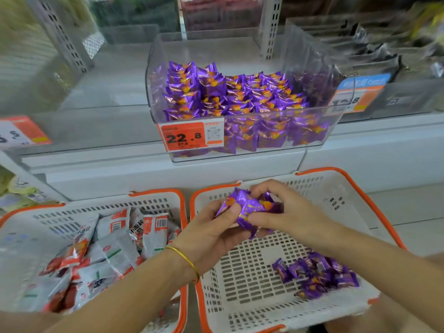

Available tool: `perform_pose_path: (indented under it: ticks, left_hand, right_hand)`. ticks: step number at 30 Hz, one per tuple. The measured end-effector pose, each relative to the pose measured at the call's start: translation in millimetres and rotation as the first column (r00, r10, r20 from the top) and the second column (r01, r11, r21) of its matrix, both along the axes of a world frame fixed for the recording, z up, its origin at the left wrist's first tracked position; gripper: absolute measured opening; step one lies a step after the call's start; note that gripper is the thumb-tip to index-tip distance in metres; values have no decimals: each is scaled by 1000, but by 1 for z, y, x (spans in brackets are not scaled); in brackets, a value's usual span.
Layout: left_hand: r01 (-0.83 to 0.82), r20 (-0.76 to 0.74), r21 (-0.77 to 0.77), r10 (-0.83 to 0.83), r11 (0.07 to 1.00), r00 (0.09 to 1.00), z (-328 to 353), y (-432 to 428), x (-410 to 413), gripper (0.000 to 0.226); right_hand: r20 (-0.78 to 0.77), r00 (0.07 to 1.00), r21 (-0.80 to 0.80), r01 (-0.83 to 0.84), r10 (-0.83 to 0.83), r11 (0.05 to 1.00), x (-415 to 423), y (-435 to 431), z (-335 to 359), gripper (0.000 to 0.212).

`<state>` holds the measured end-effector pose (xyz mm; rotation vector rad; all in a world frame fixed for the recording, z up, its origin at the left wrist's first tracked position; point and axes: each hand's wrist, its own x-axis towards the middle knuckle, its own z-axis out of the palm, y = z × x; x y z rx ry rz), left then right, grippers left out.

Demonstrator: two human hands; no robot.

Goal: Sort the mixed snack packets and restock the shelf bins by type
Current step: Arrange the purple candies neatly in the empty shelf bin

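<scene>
Purple foil snack packets (247, 209), a small bunch, are pinched between my left hand (216, 228) and right hand (286, 207), both clamped on it above the white perforated plastic basket with an orange rim (252, 260), where more loose purple packets (319, 276) lie. Step in hand, as judged: gathering the purple type for the clear plastic shelf bin (216, 49) directly ahead, part-filled with matching packets. Next move calls for lifting the bunch over the bin's front wall and letting go inside without spilling.
</scene>
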<state>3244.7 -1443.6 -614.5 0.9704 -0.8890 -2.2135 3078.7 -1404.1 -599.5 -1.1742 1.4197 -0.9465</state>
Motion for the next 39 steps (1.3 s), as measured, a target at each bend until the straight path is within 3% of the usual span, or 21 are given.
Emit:
perform_pose_path:
  ticks: [3, 5, 10, 14, 17, 21, 25, 31, 33, 36, 39]
  left_hand:
    - [-15, 9, -31, 15, 999, 1000, 4, -6, 2, 28]
    - [-35, 19, -31, 36, 999, 999, 7, -11, 3, 24]
    - [-158, 95, -125, 171, 979, 981, 8, -23, 2, 16]
    - [-175, 187, -265, 229, 948, 955, 5, -25, 1, 12]
    - [-83, 246, -368, 183, 926, 952, 3, -25, -3, 13]
    - [7, 241, -349, 82, 937, 967, 6, -21, -11, 5]
    - [100, 325, -515, 86, 851, 942, 3, -17, -11, 30]
    - [25, 172, -352, 39, 936, 984, 7, -19, -8, 27]
    - [-10, 118, -278, 45, 960, 992, 10, -21, -8, 25]
    - [-79, 82, -217, 99, 973, 992, 10, -26, -6, 23]
    - [-95, 60, -210, 110, 973, 992, 13, -28, -5, 24]
  right_hand:
    - [364, 929, 139, 16, -67, 990, -5, -5, 1, 31]
    - [495, 858, 191, 49, -139, 980, -6, -7, 1, 27]
    - [569, 767, 206, 216, -297, 954, -6, -12, 0, 15]
    - [642, 699, 161, 277, -313, 947, -7, -13, 0, 16]
    - [649, 700, 149, 266, -297, 952, -4, -12, -2, 22]
    - [630, 736, 96, 242, -247, 966, 3, -9, -5, 33]
    - [626, 753, 84, 195, -204, 977, 10, -5, -6, 45]
    - [536, 825, 72, 168, -180, 983, 1, -8, -3, 80]
    - [520, 836, 75, 159, -175, 984, -3, -10, -2, 74]
    - [384, 909, 47, 155, -161, 987, -10, -12, 6, 37]
    - [279, 953, 2, 123, -119, 992, -12, -11, 11, 37]
